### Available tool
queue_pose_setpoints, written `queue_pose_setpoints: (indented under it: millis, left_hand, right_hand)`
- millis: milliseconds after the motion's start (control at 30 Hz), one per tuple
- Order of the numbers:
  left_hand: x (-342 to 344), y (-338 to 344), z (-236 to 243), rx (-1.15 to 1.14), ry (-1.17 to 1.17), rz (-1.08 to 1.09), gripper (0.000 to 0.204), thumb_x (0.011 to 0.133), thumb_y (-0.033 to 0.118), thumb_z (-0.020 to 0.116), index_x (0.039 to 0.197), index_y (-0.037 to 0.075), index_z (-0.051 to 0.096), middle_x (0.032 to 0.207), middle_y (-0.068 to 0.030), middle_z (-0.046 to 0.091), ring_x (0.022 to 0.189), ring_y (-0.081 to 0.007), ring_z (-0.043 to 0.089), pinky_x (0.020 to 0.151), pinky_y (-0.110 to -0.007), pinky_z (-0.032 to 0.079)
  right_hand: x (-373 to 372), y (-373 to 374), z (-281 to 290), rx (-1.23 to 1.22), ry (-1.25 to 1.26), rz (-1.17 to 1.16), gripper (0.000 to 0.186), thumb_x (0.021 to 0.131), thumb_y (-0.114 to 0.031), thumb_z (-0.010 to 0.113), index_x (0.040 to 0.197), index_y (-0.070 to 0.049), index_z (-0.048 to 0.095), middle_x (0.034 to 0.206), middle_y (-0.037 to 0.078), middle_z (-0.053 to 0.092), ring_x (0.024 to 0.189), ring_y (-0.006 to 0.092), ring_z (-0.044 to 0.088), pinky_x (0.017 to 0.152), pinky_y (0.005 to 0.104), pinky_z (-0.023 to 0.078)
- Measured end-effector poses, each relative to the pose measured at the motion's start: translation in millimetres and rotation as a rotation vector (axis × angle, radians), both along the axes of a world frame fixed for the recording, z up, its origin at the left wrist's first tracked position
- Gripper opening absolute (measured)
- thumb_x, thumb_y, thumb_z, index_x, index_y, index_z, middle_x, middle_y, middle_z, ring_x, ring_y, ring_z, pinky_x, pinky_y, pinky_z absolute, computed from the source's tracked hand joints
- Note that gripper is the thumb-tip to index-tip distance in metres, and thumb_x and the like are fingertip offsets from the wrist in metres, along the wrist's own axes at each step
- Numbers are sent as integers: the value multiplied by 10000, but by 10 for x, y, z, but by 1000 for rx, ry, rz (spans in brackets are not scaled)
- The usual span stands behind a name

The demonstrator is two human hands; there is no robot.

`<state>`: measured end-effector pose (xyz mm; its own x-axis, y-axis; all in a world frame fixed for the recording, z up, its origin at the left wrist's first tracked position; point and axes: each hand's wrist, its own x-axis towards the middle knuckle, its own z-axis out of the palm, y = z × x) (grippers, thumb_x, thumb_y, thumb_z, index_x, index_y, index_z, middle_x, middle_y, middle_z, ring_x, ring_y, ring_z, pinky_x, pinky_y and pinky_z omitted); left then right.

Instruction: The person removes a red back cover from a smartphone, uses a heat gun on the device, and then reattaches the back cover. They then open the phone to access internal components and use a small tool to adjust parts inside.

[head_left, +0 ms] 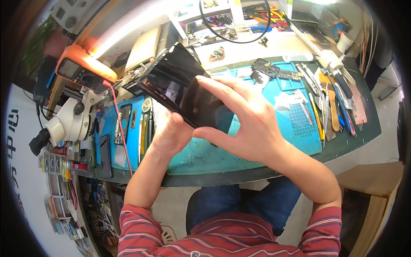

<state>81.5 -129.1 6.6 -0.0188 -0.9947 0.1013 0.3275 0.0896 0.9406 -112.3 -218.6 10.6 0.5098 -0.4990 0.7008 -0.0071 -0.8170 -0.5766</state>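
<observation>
The left hand [170,136] grips the near edge of a black device [182,88] above the mat [205,160]; the right hand [254,118] spans it, digits wide, its grip unclear. Seemingly a handling step, it calls for steady support. A red lead [124,141] crosses at left; tools [330,105] crowd the right.

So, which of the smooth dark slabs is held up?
The glossy black slab in the left hand, right hand partly over it; the other slab lies on the workbench at left.
</observation>
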Motion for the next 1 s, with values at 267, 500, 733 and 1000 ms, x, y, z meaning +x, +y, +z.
queue_pose_setpoints:
  millis: [267,500,733,1000]
  left_hand:
    - [-26,-24,11,12,-32,24,1140,780,690,838,1624,94,357,1587,-117,490,1475,-286,481,1211,-504,427]
    - [-11,-67,-31,-131,105,-52,977,882,444,858,1611,28,356,1653,-112,399,1510,-282,430,1250,-500,372]
    - [28,-37,-25,-139,66,-77,949,906,390,833,1623,24,330,1655,-120,396,1519,-278,419,1258,-486,354]
    - [31,-62,-65,-191,56,-88,958,910,410,827,1628,15,330,1668,-127,384,1534,-286,397,1272,-486,319]
  right_hand:
    - [-17,27,50,2,25,10,812,738,-312,935,1454,-89,624,1385,183,651,1219,361,652,1019,442,530]
    - [-29,25,94,-70,14,11,765,762,-305,907,1453,-124,632,1405,157,651,1207,352,654,963,419,563]
    - [-35,61,121,-24,34,37,823,706,-304,949,1435,-76,644,1413,190,644,1217,362,655,1025,451,528]
    - [-37,59,127,-98,19,2,793,710,-292,934,1436,-136,655,1404,124,649,1112,308,670,909,396,579]
